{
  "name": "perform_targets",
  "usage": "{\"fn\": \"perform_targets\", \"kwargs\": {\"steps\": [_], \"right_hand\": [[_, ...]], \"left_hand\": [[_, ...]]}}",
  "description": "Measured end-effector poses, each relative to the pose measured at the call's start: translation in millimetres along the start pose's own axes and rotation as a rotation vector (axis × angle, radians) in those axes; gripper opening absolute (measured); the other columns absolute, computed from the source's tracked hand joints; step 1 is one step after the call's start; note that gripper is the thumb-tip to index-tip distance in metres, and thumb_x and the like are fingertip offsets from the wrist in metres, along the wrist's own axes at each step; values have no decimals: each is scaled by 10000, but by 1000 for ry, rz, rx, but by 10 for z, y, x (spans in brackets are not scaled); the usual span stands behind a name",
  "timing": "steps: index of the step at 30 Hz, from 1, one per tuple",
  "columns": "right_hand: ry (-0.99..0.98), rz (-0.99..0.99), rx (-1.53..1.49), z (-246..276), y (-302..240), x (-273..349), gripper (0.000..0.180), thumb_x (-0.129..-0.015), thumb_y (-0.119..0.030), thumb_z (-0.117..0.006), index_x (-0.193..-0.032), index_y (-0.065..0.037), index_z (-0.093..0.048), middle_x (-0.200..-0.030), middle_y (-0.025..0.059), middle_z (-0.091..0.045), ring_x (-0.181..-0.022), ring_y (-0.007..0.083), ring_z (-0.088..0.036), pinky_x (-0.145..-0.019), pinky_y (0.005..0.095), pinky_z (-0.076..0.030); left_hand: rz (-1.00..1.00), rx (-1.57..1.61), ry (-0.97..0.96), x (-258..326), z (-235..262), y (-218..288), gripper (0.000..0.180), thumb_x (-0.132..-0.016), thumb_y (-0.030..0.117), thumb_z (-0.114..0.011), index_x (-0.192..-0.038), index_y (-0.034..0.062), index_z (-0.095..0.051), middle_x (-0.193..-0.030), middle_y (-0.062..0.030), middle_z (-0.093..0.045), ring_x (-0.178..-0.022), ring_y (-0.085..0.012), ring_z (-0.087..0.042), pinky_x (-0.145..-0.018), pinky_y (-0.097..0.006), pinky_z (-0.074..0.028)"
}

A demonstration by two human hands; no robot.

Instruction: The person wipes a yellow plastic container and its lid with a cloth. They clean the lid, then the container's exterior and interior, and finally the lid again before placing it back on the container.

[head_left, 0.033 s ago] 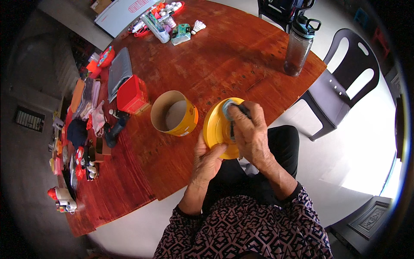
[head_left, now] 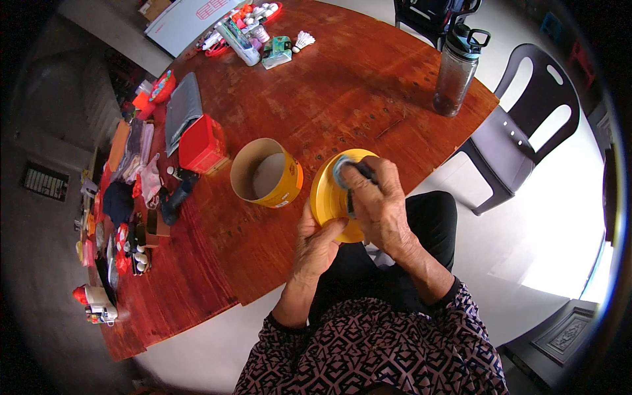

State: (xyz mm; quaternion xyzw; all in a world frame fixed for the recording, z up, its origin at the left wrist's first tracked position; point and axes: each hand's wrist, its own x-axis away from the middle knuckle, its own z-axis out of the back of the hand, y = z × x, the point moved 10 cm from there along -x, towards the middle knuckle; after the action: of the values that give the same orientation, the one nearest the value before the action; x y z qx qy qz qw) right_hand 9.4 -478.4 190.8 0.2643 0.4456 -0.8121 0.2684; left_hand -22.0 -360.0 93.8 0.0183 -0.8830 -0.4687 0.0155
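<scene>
A round yellow lid (head_left: pixel 324 194) is held up tilted over my lap, just off the table edge. My left hand (head_left: pixel 316 245) grips its lower left rim, thumb on the upper face and fingers underneath. Pressed against that face is a bunched blue-grey and dark cloth-like piece (head_left: pixel 342 172), closed in my right hand (head_left: pixel 382 207). My fingers cover much of it, so its full shape is hidden. Left of the lid, an open yellow cardboard canister (head_left: pixel 288 187) stands upright on the table, its pale inside showing.
The reddish wooden table (head_left: pixel 342 79) bears a red box (head_left: pixel 203 146), a grey folder (head_left: pixel 182 108), a shuttlecock (head_left: pixel 303 41) and a tall water bottle (head_left: pixel 455 76). Clothes and small goods crowd its left side. A dark plastic chair (head_left: pixel 526 125) stands at the right.
My right hand has slid slightly left across the lid with the cloth-like piece. My left hand and the lid stay nearly still.
</scene>
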Motion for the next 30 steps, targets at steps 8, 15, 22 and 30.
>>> {"fn": "perform_targets", "kwargs": {"steps": [8,15,22,30], "right_hand": [[-176,316,-49,-160,-298,170,419,-635,-116,-691,-1053,-81,-695,-1115,120,-538,-927,287,-542,-794,372,-507],[-164,398,6,-98,-304,405,430,-688,-164,-638,-1112,-103,-670,-1137,101,-523,-962,274,-525,-783,388,-492],[-6,201,156,59,-21,-66,364,-716,-101,-640,-1079,-71,-648,-1063,120,-547,-882,285,-534,-744,375,-492],[-59,-96,118,104,459,357,390,-730,22,-624,-1116,-29,-624,-906,119,-488,-797,291,-510,-685,381,-494]], "left_hand": [[33,366,-110,19,0,55,476,-948,249,-374,-1401,104,-388,-1345,-132,-487,-1247,-269,-486,-1034,-482,-419],[19,235,-29,-33,-36,88,538,-1009,421,-314,-1399,57,-389,-1371,-126,-479,-1262,-268,-472,-1048,-448,-403],[7,110,26,-18,-36,45,531,-946,22,-506,-1440,125,-342,-1396,-93,-443,-1285,-224,-453,-1063,-428,-422],[-92,111,122,-54,130,71,524,-911,5,-531,-1399,146,-402,-1355,-110,-501,-1232,-272,-513,-1033,-497,-447]]}}
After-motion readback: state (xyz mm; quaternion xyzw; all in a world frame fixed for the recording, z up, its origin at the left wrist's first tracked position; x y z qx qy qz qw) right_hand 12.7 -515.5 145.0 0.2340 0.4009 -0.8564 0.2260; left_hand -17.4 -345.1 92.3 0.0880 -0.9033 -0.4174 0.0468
